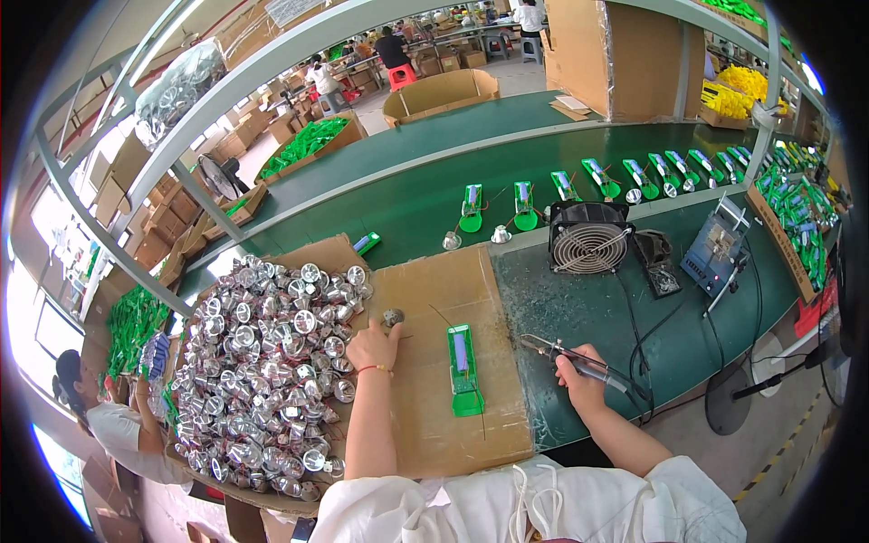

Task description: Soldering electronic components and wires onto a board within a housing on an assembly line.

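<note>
My left hand point(372, 348) is over the left part of the cardboard sheet, thumb and finger closed about a small round grey piece point(392, 317). Whether that piece is one of the lamp reflectors is hard to make out. In my right hand point(582, 378) is a soldering iron point(590, 364), its metal tip pointing left toward the work. Between my hands a green plastic casing point(467, 402) lies open on the cardboard, holding a purple cylindrical battery point(461, 353). Thin wires stick out from both its ends.
A heap of silver lamp reflectors point(262, 362) fills a carton at left. Beyond stand a black fan point(588, 244), a soldering station point(715, 249) and a small black tray point(658, 264). Green casings point(525, 206) line the green belt point(407, 217). Another person point(118, 425) works at far left.
</note>
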Demonstrator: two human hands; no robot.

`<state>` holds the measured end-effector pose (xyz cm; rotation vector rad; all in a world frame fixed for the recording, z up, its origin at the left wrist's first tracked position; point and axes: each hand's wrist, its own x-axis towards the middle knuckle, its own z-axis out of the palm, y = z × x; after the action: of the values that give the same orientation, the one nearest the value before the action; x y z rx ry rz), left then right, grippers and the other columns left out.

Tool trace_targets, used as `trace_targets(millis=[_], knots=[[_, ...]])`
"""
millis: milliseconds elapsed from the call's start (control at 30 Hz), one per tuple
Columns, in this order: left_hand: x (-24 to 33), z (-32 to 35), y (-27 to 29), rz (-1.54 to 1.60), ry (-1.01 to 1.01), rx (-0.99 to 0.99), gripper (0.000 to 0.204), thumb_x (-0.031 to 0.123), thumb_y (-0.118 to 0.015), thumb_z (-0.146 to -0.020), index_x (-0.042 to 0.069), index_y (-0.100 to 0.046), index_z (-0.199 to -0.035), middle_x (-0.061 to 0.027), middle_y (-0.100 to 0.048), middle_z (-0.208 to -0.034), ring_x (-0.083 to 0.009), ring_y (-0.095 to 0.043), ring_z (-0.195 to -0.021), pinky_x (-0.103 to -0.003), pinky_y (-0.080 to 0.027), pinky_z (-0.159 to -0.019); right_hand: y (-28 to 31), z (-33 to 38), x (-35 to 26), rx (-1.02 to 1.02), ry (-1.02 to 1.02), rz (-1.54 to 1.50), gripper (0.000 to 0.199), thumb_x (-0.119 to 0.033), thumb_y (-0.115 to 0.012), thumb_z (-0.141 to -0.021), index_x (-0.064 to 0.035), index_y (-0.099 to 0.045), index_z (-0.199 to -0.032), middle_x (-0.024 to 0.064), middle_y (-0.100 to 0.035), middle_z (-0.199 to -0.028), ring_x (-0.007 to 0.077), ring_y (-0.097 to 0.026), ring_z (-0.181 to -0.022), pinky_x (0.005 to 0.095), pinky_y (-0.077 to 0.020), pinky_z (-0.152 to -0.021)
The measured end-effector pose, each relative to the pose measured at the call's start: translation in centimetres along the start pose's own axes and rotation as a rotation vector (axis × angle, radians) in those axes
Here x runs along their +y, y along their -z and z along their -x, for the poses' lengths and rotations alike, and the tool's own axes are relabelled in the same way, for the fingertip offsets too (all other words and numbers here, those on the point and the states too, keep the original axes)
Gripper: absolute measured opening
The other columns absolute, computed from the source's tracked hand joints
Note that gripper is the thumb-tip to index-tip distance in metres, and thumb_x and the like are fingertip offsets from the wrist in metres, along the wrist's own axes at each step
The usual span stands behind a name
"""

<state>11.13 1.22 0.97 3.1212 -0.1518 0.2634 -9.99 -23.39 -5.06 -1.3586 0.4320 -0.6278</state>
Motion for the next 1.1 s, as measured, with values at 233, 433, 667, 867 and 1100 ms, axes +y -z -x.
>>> trace_targets(millis=[233,433,667,867,1100], knots=[[1.0,4.1,0.3,0.114,-0.178,-0.011,0.025,0.030,-0.044,-0.085,0.010,-0.060,-0.086,-0.0175,-0.062,-0.075,-0.0342,-0.061,-0.074,-0.044,-0.049,-0.064,0.6,0.2,0.4,0.039,0.000,0.033,0.021,-0.021,-0.064,-0.079,-0.0043,-0.051,-0.081,0.0051,-0.058,-0.065,0.0084,-0.054,-0.054,0.0228,-0.0444,-0.047],[-0.6,3.8,0.3,-0.084,-0.565,0.331,0.042,0.000,-0.052,-0.062,0.010,-0.059,-0.103,-0.0139,-0.035,-0.129,-0.0342,-0.034,-0.117,-0.042,-0.040,-0.086,0.4,0.0,1.4,-0.015,0.008,0.096,0.020,-0.023,-0.064,-0.078,-0.0051,-0.053,-0.079,0.0007,-0.055,-0.061,0.0071,-0.050,-0.055,0.0253,-0.0399,-0.050],[-2.8,2.4,-2.2,0.132,-0.487,0.071,0.029,0.008,-0.061,-0.068,0.011,-0.062,-0.097,-0.0099,-0.052,-0.111,-0.0301,-0.052,-0.094,-0.040,-0.044,-0.078,0.8,0.0,1.2,-0.034,-0.028,0.068,0.016,-0.015,-0.063,-0.080,-0.0044,-0.051,-0.080,0.0022,-0.058,-0.066,0.0054,-0.052,-0.055,0.0210,-0.0424,-0.047],[-1.2,5.8,-1.0,0.222,-0.410,0.248,0.008,0.013,-0.064,-0.069,0.006,-0.065,-0.073,-0.0100,-0.054,-0.107,-0.0266,-0.048,-0.101,-0.040,-0.040,-0.082,0.8,-0.1,1.0,-0.039,-0.005,0.076,0.017,-0.016,-0.063,-0.080,-0.0039,-0.051,-0.081,0.0019,-0.058,-0.067,0.0057,-0.052,-0.056,0.0213,-0.0418,-0.047],[-2.0,6.6,2.7,0.955,-0.115,0.541,0.013,0.004,-0.051,-0.083,-0.006,-0.057,-0.083,-0.0155,-0.060,-0.100,-0.0239,-0.057,-0.087,-0.033,-0.045,-0.077,0.4,0.2,0.7,-0.031,-0.008,0.060,0.018,-0.020,-0.063,-0.080,-0.0046,-0.053,-0.080,-0.0001,-0.057,-0.065,0.0049,-0.051,-0.056,0.0223,-0.0403,-0.050]])
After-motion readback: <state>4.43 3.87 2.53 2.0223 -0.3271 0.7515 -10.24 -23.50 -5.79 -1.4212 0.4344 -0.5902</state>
